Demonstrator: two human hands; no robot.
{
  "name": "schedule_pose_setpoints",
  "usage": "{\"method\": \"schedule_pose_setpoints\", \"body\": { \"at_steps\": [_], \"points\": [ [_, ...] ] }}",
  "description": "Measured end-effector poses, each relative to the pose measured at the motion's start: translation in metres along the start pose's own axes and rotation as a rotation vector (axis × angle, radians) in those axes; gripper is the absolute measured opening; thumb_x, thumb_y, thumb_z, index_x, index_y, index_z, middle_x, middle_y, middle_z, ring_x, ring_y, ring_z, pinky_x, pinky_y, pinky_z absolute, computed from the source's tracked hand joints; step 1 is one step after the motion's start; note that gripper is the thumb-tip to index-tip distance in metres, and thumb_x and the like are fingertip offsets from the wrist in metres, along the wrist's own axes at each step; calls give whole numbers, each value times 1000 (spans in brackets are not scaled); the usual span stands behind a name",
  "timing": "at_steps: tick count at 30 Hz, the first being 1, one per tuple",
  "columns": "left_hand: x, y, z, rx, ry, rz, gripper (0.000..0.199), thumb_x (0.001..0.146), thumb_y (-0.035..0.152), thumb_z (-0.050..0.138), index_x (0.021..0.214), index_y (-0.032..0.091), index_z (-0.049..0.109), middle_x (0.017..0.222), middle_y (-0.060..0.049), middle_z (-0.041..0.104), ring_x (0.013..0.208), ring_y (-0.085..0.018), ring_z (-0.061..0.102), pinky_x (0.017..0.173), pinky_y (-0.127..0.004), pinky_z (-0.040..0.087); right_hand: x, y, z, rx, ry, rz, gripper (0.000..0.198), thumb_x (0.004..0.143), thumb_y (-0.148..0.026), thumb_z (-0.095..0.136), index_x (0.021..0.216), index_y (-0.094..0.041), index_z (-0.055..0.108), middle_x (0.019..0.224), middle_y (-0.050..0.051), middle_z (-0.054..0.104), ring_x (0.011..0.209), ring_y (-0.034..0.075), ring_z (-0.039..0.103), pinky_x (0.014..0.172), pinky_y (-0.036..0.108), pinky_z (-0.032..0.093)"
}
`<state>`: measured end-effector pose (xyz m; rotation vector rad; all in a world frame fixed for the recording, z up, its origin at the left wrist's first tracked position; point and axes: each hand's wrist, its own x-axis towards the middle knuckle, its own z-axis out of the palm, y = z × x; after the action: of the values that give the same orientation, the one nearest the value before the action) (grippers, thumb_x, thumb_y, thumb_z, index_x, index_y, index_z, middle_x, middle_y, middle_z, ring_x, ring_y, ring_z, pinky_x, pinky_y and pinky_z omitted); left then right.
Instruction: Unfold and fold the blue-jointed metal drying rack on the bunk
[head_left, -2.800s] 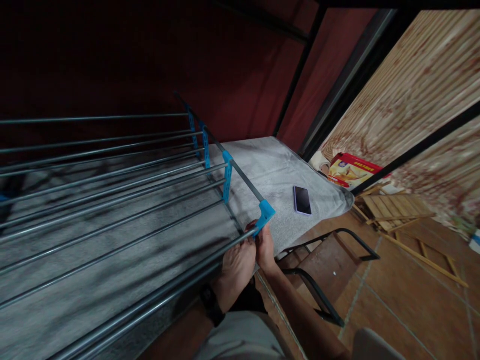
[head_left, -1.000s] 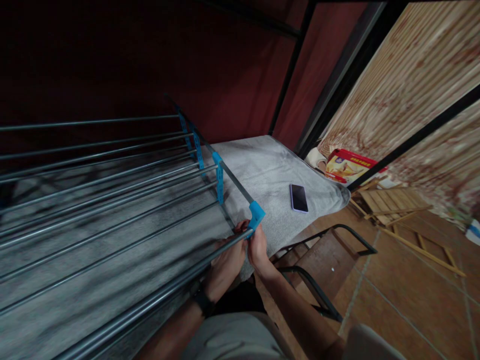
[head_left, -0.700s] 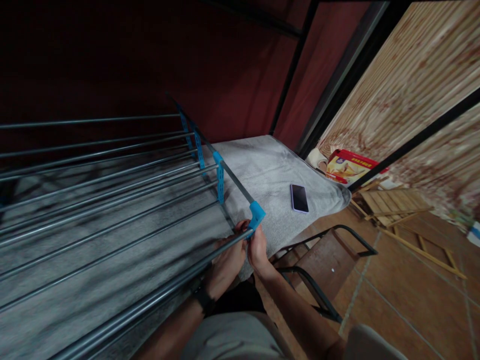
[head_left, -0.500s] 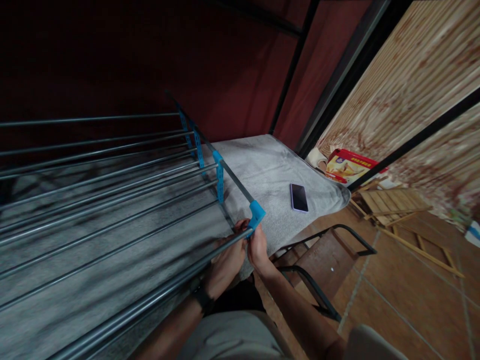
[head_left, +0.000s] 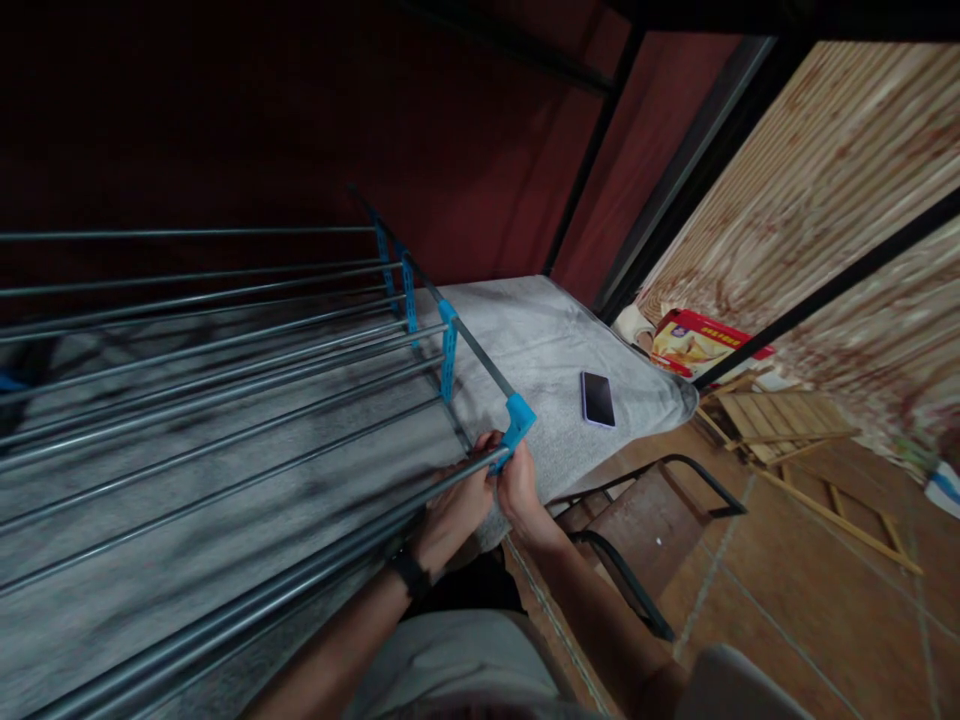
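Note:
A drying rack (head_left: pixel 330 431) of grey metal rods and blue plastic fittings fills the left half of the view, above a cloth-covered table. Both of my hands are closed at its near right corner, around the blue corner joint (head_left: pixel 516 428). My left hand (head_left: pixel 461 505), with a dark watch at the wrist, reaches under the front rod, its fingertips by the joint's inner side. Against the outer side of the joint presses my right hand (head_left: pixel 519 485). The rods and joint partly hide the fingers of both hands.
A phone (head_left: pixel 598 399) lies on the grey tablecloth (head_left: pixel 517 310), right of the rack. Beside the table stands a dark-framed chair (head_left: pixel 652 520). Farther right, a folded wooden piece (head_left: pixel 795 425) rests on the tiled floor near a red and yellow box (head_left: pixel 701 345).
The view has shifted slightly. The rack's near corner sits a little farther right and higher in the picture, while both hands stay at the same joint.

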<state>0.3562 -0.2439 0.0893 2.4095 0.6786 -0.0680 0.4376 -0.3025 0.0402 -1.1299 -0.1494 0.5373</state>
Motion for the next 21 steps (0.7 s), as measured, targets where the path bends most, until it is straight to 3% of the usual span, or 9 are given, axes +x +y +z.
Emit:
{"method": "schedule_pose_setpoints", "body": {
  "at_steps": [4,7,12,18,21],
  "points": [
    [4,-1,-4,-60,-16,16,37,96,26,47,130,24,62,125,-12,71,111,-31,68,96,-41,50,3,-2,-2,53,-50,53,39,86,-54,50,66,-22,58,64,1,65,58,14,55,59,26,47],
    [3,-5,-3,-89,13,63,39,97,25,47,134,24,60,131,-11,69,118,-29,65,101,-38,48,6,-4,-1,71,-58,32,38,84,-54,53,63,-22,56,60,-1,62,55,13,52,57,25,46],
    [-4,-11,6,-55,140,171,50,98,22,48,147,25,47,133,-11,67,122,-27,63,109,-40,44,9,-2,0,100,56,9,43,83,-60,59,63,-23,51,57,-5,57,52,11,48,56,26,44],
    [-3,-11,10,-34,125,239,50,99,16,41,149,23,45,151,-14,52,123,-27,62,110,-42,45,11,3,-3,91,58,-50,40,81,-54,65,65,-24,44,55,-8,50,51,10,42,54,26,41],
    [1,-12,10,-99,85,214,49,98,17,43,147,21,48,150,-16,52,127,-29,60,111,-45,45,11,4,-3,85,31,-56,41,83,-56,62,66,-24,43,55,-8,48,50,10,42,54,25,42]
  ]
}}
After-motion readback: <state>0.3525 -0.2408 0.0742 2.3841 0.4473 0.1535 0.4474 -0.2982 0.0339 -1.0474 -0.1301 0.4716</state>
